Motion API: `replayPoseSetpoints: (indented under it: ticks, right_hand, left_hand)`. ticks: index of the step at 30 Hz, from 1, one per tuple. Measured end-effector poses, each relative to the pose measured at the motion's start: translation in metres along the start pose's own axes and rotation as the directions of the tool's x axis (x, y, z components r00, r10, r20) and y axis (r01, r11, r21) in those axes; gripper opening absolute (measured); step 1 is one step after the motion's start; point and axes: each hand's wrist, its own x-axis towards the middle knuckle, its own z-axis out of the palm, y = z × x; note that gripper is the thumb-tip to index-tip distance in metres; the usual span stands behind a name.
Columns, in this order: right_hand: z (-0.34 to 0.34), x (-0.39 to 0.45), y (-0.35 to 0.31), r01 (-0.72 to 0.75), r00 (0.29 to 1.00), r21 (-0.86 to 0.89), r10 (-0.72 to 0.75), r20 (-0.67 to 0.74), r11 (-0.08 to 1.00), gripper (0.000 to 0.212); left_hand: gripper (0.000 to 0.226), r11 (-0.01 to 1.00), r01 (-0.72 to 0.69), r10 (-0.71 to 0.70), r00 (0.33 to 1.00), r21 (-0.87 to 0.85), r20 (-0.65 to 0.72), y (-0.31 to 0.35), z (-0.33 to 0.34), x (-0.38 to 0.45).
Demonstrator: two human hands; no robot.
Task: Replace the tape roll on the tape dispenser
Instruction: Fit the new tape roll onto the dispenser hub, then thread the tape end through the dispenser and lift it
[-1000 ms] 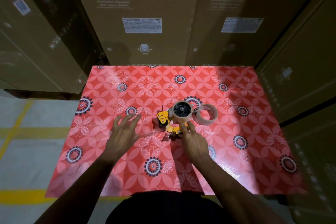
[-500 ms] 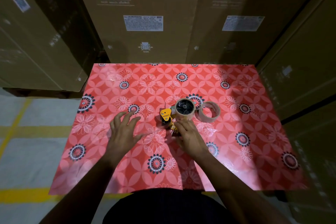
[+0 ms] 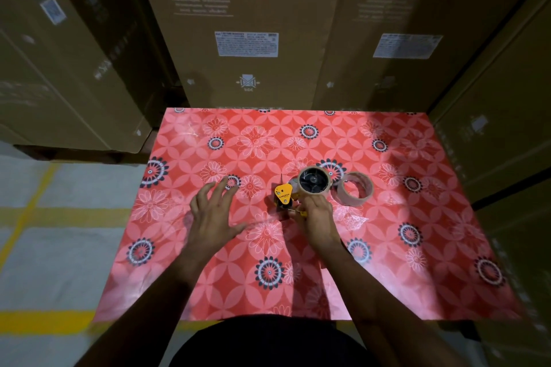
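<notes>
Now your right hand grips dispenser handle, left hand spread flat on counter, spare roll just beside.

A red flowered surface stands against tall cardboard boxes printed "WASHING MACHINE"; grey floor with yellow lines alongside.

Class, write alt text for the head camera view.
A person's right hand grips a yellow tape dispenser on a red floral table; the left hand is spread open beside it. A loose tape roll lies to the right, cardboard boxes behind.
</notes>
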Motion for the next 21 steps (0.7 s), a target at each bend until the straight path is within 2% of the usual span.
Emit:
replayPoseSetpoints:
  ticks: [3, 6, 13, 16, 18, 21]
  right_hand:
    - [-0.002, 0.001, -0.002, -0.006, 1.000, 0.016, 0.006, 0.021, 1.000, 0.045]
    - [-0.004, 0.002, -0.002, -0.022, 0.999, 0.018, 0.021, 0.045, 1.000, 0.048]
    - [0.000, 0.005, -0.005, -0.057, 0.997, -0.018, 0.058, 0.043, 0.998, 0.043]
    - [-0.004, 0.005, -0.006, -0.009, 1.000, -0.001, 0.009, 0.029, 1.000, 0.038]
    - [-0.011, 0.006, -0.005, 0.012, 0.996, 0.057, -0.017, 0.085, 0.998, 0.037]
    - [-0.032, 0.006, -0.001, -0.046, 0.992, 0.269, 0.013, 0.124, 0.962, 0.035]
  left_hand:
    - [0.081, 0.999, -0.028, 0.028, 1.000, -0.030, 0.010, -0.006, 0.003, -0.002]
    - [0.070, 0.995, -0.092, 0.092, 0.996, -0.042, 0.007, -0.011, 0.007, -0.006]
    - [0.064, 0.986, -0.160, 0.160, 0.987, -0.053, 0.006, -0.018, 0.001, -0.017]
    - [0.068, 0.996, -0.087, 0.087, 0.996, -0.028, 0.006, -0.030, -0.009, -0.024]
    - [0.069, 0.998, -0.050, 0.049, 0.998, -0.046, -0.027, -0.032, -0.012, -0.025]
    - [0.070, 0.995, -0.071, 0.067, 0.996, -0.075, -0.055, -0.015, -0.013, -0.022]
